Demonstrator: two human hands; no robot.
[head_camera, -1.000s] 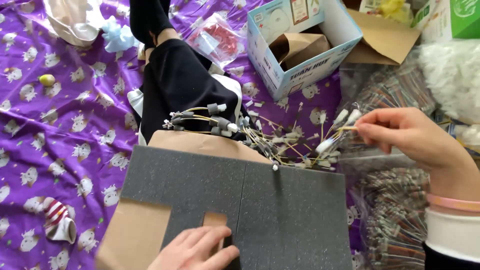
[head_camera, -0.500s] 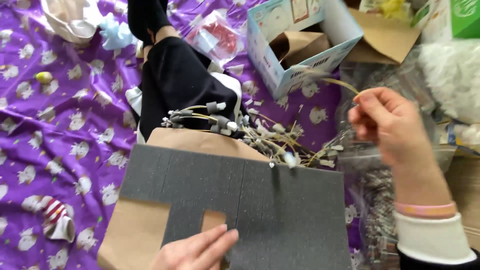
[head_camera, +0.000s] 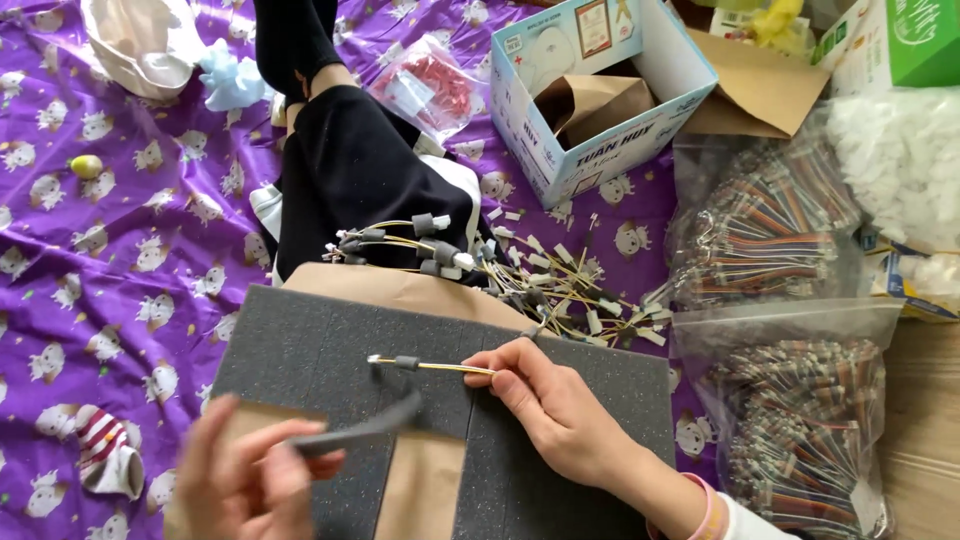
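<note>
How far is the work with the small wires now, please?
Done, it seems: a pile of wires with grey sleeves lies beyond the foam pad. In hand: the right hand holds one yellow wire already carrying a grey piece; the left hand holds a grey strip. Left: bags of wire bundles look full.

purple patterned sheet (head_camera: 120, 260) covers the floor | open blue-and-white box (head_camera: 600, 90) at top, brown paper inside | clear bags of striped wire bundles (head_camera: 770, 235) at right | white fluff bag (head_camera: 900, 160) top right | striped sock (head_camera: 105, 455) lower left | small yellow ball (head_camera: 86, 166) at left
</note>
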